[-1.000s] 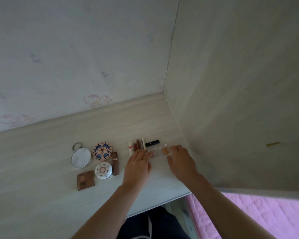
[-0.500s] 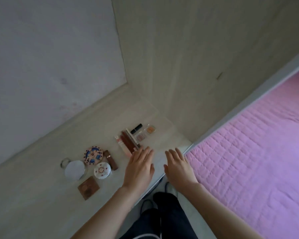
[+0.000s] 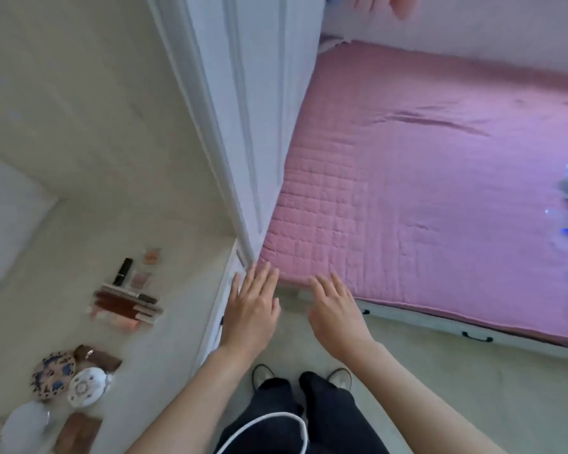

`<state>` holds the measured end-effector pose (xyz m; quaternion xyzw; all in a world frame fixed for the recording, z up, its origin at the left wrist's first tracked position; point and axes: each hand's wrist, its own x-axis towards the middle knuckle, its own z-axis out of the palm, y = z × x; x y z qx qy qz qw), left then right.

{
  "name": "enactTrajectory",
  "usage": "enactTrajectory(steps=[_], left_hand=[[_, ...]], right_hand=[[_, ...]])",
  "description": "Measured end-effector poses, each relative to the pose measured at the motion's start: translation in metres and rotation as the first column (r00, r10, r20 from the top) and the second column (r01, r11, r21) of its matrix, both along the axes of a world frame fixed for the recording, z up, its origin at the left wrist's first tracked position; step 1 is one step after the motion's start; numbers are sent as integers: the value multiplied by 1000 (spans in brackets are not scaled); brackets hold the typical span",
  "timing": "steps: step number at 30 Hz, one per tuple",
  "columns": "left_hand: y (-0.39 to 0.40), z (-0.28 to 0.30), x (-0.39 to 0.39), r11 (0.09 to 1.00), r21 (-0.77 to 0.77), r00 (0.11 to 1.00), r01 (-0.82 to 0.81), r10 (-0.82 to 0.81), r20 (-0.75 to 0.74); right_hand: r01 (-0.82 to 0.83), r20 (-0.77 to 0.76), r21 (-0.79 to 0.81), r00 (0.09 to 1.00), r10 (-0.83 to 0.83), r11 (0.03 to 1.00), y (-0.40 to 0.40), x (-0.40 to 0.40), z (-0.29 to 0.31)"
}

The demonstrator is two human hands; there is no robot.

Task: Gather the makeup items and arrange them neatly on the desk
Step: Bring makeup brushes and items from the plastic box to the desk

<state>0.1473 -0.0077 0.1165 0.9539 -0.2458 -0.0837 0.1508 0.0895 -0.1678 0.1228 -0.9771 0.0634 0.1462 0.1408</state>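
Left hand: our left hand sits at lower centre of the frame, palm down, fingers straight and slightly fanned, holding nothing; the fingertips lie over the desk's right edge.
Right hand: our right hand, just right of the left, is likewise flat and empty, fingers loosely spread above the floor, pointing toward the bed.
Hands counted: two, side by side, apart from each other and from every makeup item.
Desk: the pale desk fills the left of the frame, and all the makeup rests on it.
Slim tubes: we count about four, blurred, lying parallel and touching in one row at centre left.
Black lipstick: one, just above that row.
Small clear pans: two, one pinkish beside the lipstick, one peach above it.
Round compacts: two at lower left, one blue-patterned, one white, touching.
Brown tube: one, against the compacts' upper right.
Round mirror: one, bottom left corner.
Brown palette: one, right of the mirror.
Bed: one pink quilted bed across the right half.
Legs: two dark trouser legs and two shoes, bottom centre.
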Motion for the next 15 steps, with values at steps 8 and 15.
enactTrajectory(steps=[8,15], left_hand=[[-143,10,-29,937,77,938,341,-344,38],[-259,11,-73,842,88,845,532,-535,17]], right_hand=[[274,-32,-44,961,-275,961,-109,-74,-4],[564,16,-13,826,-564,826,-194,-150,-2]])
